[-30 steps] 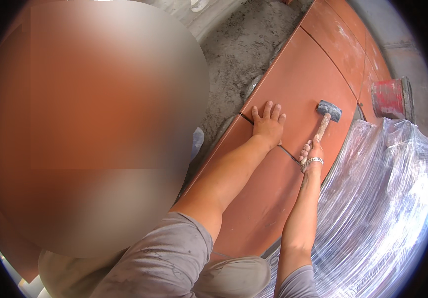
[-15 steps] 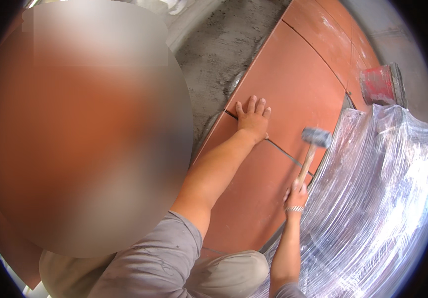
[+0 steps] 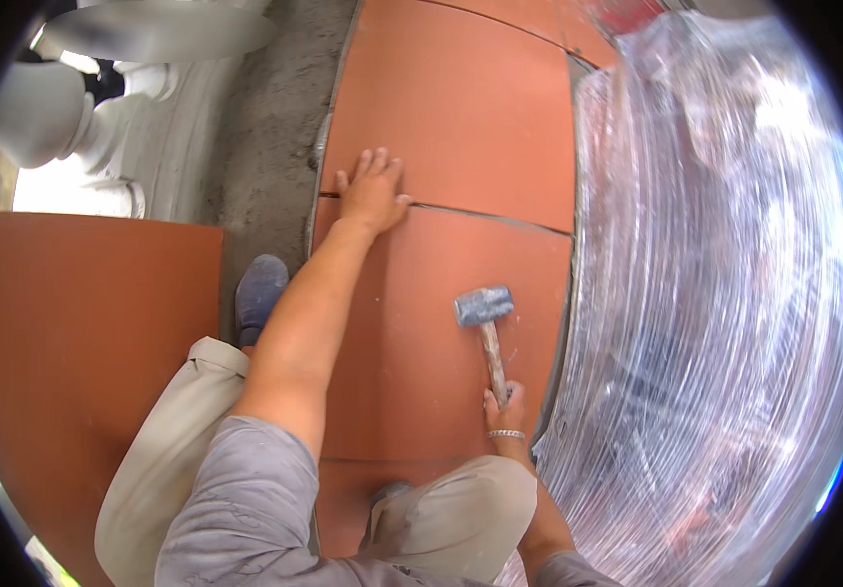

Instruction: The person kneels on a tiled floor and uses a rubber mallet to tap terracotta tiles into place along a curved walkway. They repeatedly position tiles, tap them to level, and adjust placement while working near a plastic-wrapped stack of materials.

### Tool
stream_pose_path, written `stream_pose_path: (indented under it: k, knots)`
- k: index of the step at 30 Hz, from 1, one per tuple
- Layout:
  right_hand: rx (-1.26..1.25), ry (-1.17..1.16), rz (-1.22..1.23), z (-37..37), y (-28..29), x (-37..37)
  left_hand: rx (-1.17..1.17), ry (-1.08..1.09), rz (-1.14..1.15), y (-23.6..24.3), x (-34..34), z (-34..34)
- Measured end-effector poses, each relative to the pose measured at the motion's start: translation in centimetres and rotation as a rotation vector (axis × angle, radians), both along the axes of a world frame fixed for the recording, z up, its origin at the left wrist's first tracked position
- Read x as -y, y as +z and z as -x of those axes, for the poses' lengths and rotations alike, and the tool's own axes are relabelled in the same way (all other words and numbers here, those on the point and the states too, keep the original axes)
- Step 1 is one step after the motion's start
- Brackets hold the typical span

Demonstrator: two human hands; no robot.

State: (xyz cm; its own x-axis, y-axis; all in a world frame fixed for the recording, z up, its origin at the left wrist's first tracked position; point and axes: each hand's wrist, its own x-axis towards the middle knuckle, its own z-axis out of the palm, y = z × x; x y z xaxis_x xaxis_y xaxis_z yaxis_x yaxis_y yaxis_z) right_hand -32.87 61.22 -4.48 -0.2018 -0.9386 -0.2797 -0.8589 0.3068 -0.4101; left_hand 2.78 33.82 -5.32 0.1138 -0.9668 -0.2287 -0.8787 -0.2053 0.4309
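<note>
Left hand (image 3: 372, 199): splayed on tile (image 3: 470, 108) | right hand (image 3: 506, 409): grips mallet (image 3: 485, 306); tile contact unclear

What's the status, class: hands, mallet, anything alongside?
Left hand spread at tile joint. Right hand gripping mallet over nearer tile. Plastic wrapping close on right.

Materials and Surface Finishes

Floor tiles (image 3: 451, 108): smooth, low sheen. Mallet head (image 3: 484, 305): matt, scuffed; rubber or metal cannot be distinguished. Mallet handle (image 3: 494, 364): wood, worn, with patchy residue. Stretch film (image 3: 695, 323): clear plastic, glossy, wrinkled. Mortar bed (image 3: 270, 117): rough, granular, matt. Shirt sleeve (image 3: 245, 479) and trousers (image 3: 465, 509): matt cloth, creased. Bracelet (image 3: 506, 433): metallic in appearance. Baluster (image 3: 35, 112): smooth.
</note>
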Motion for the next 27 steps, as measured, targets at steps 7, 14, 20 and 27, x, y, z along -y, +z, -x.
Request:
stream_pose_path:
  k: [7, 14, 20, 27]
  knots:
    - [0.175, -0.070, 0.032, 0.3, 1.4, -2.7, -0.046, -0.040, 0.260, 0.8, -10.5, 3.6]
    - [0.482, -0.395, 0.231, 1.4, 10.6, -1.2, -0.455, 0.117, 0.014, 4.9, -19.9, 10.0]
    - [0.362, -0.188, 0.800, 5.6, 28.1, 2.5, -0.459, 0.001, 0.072, 10.8, -20.7, 11.0]
    - [-0.306, -0.191, 1.145, 9.2, 39.4, 6.5, -0.309, -0.103, 0.442, 24.4, -16.1, 7.2]
